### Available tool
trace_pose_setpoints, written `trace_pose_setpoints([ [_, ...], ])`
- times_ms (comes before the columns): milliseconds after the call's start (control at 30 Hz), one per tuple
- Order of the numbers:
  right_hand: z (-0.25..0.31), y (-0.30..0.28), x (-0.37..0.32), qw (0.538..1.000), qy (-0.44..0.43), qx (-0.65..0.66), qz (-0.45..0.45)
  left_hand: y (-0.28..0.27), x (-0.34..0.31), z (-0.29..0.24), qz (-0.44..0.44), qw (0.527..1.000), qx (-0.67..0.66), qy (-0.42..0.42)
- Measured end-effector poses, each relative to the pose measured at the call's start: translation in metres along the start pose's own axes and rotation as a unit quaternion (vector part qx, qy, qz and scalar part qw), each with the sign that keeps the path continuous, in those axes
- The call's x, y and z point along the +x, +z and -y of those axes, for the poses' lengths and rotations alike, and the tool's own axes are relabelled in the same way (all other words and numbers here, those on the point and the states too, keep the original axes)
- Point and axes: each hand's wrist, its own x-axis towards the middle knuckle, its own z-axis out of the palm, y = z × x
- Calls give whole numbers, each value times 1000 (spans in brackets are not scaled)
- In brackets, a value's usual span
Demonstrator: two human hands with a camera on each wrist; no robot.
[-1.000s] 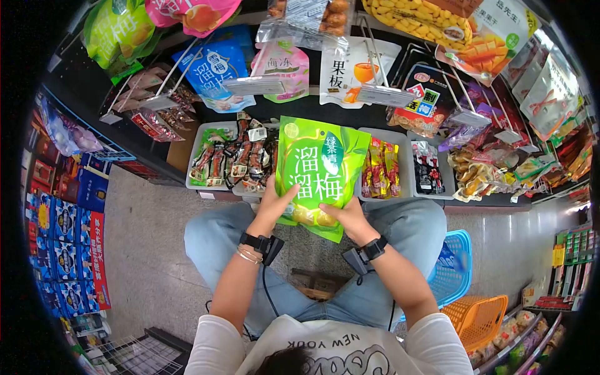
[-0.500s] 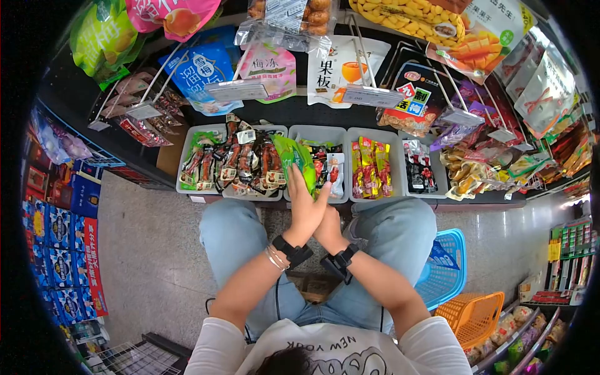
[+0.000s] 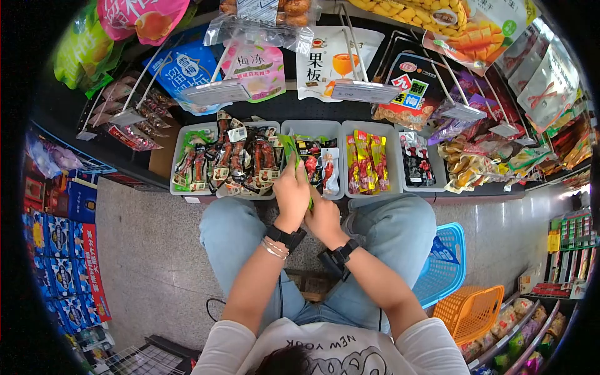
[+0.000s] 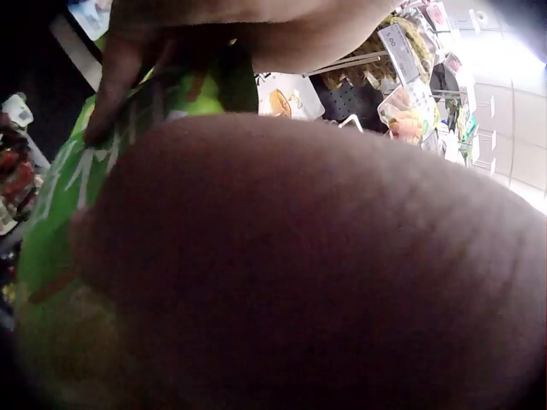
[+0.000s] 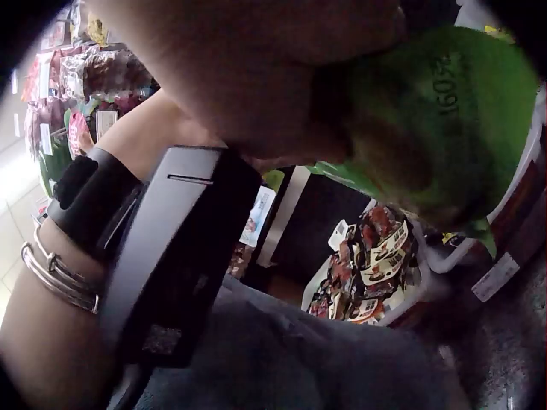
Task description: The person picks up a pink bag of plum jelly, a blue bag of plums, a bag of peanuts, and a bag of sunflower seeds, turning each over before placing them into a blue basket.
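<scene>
You held the green bag (image 3: 289, 147) edge-on to the head view, in front of the tray (image 3: 312, 127) of small packets (image 3: 330, 169) — two-handed, probably because soft packaging sags. Your left hand (image 3: 292, 197) gripped its side, your right hand (image 3: 324, 219) its lower end — fingers curled, neither hand loose. Trays (image 3: 395, 153) stood side by side, likely to keep packet kinds apart.

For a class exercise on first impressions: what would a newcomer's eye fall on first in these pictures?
Probably the green bag, held in the left hand and right hand near the head view's centre and looming large in the right wrist view. Next, perhaps, the blue basket beside the person's right leg, the orange basket near it, and the bright bags hanging across the top.
</scene>
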Motion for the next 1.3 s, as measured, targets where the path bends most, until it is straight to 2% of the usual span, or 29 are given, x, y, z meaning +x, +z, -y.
trace_pose_setpoints([
  [67,3,-12,6,999,-24,28,9,-8,1,-7,-19,999,-17,29],
  [167,-3,-31,17,988,-95,120,-3,-13,4,-5,-26,980,-197,15],
  [233,-13,-38,24,979,-129,156,-18,-13,7,1,-15,955,-296,-26],
  [267,-19,-39,27,972,-63,227,0,-12,9,4,-11,939,-341,-34],
  [300,-27,-38,33,965,-56,252,-37,-13,11,6,-8,922,-386,-43],
  [333,-34,-39,39,957,-49,275,-74,-22,10,3,34,919,-387,-61],
  [433,-45,-51,50,920,-43,360,-146,-32,9,-10,60,895,-436,-76],
  [467,-50,-49,52,895,-25,415,-163,-38,8,-12,85,887,-447,-81],
  [567,-52,-63,48,863,68,483,-132,-40,9,-11,75,883,-455,-89],
  [700,-38,-79,35,832,53,542,-108,-46,14,-12,91,865,-482,-109],
  [767,-35,-96,24,840,42,533,-96,-51,17,-12,117,862,-483,-102],
  [900,-24,-142,-11,828,3,557,-57,-58,7,-30,178,840,-507,-78],
  [933,-25,-150,-21,838,-10,543,-55,-60,4,-37,200,836,-507,-67],
  [1067,-6,-179,-60,823,-10,560,-93,-64,-17,-75,257,829,-496,1],
  [1200,0,-212,-93,817,-22,548,-176,-73,-32,-129,302,809,-500,67],
  [1300,3,-240,-121,764,-60,601,-227,-71,-49,-175,314,795,-506,112],
])
